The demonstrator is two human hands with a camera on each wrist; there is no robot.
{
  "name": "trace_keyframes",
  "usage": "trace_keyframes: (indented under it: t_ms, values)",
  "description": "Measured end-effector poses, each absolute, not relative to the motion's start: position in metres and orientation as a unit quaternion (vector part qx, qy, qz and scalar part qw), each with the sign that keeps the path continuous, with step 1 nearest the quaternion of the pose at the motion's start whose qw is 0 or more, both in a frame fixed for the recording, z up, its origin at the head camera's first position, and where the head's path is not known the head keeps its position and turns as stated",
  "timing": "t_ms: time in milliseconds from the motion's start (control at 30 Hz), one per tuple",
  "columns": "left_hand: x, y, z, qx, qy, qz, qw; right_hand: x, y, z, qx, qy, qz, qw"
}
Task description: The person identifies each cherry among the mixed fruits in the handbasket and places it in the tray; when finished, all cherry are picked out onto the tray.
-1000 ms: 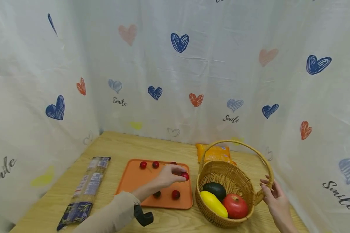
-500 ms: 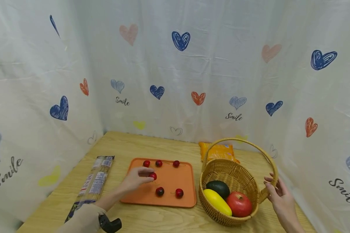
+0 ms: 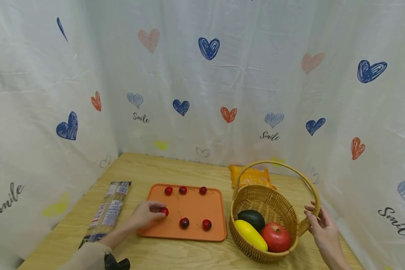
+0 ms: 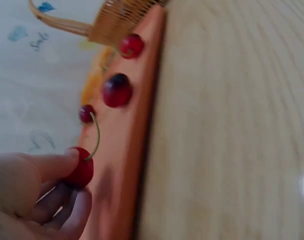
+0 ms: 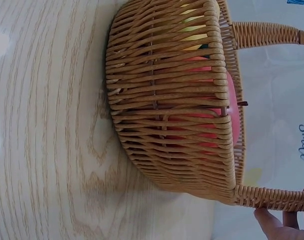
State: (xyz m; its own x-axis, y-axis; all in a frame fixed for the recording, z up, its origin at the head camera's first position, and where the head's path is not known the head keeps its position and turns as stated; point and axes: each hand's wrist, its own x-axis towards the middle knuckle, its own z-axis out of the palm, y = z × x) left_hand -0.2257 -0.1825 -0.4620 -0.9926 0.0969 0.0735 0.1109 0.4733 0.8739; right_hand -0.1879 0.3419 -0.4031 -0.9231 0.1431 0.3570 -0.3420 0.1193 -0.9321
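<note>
Over the left front part of an orange tray (image 3: 197, 206), my left hand (image 3: 144, 216) pinches a red cherry (image 3: 164, 212) between thumb and fingers. The left wrist view shows the held cherry (image 4: 83, 170) with its green stem curving up. Several other cherries lie on the tray, such as a dark red cherry (image 3: 184, 222) and a cherry (image 3: 207, 224) near the front edge, and three at the back. My right hand (image 3: 326, 235) holds the right side of the handle (image 3: 314, 190) of a wicker basket (image 3: 243, 246), its thumb and fingers at the handle's lower end (image 5: 271, 197).
In the basket lie a dark green avocado-like fruit (image 3: 251, 217), a long yellow fruit (image 3: 251, 235) and a round red fruit (image 3: 276, 237) with a brown stem. Behind it is an orange packet (image 3: 256, 176). A long clear package (image 3: 109, 210) lies left of the tray. A printed curtain (image 3: 189, 82) encloses the table.
My left hand has carried the cherry leftward across the tray, from its right side to its left front part, and down closer to it. My right hand stays on the basket handle.
</note>
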Motion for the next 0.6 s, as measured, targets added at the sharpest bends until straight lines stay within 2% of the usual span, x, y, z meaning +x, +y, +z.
trace_keyframes:
  t_ms: [300, 467, 600]
  values:
    - [-0.224, -0.183, -0.475, -0.058, -0.868, -0.493, 0.017, -0.189, 0.344, -0.404, 0.065, -0.729, 0.655, 0.187]
    - [-0.224, -0.183, -0.469, -0.039, -0.875, -0.482, 0.011, -0.189, 0.344, -0.403, 0.055, -0.735, 0.652, 0.181]
    - [-0.231, -0.185, -0.454, -0.041, -0.871, -0.489, 0.029, -0.189, 0.344, -0.402, 0.052, -0.737, 0.65, 0.18]
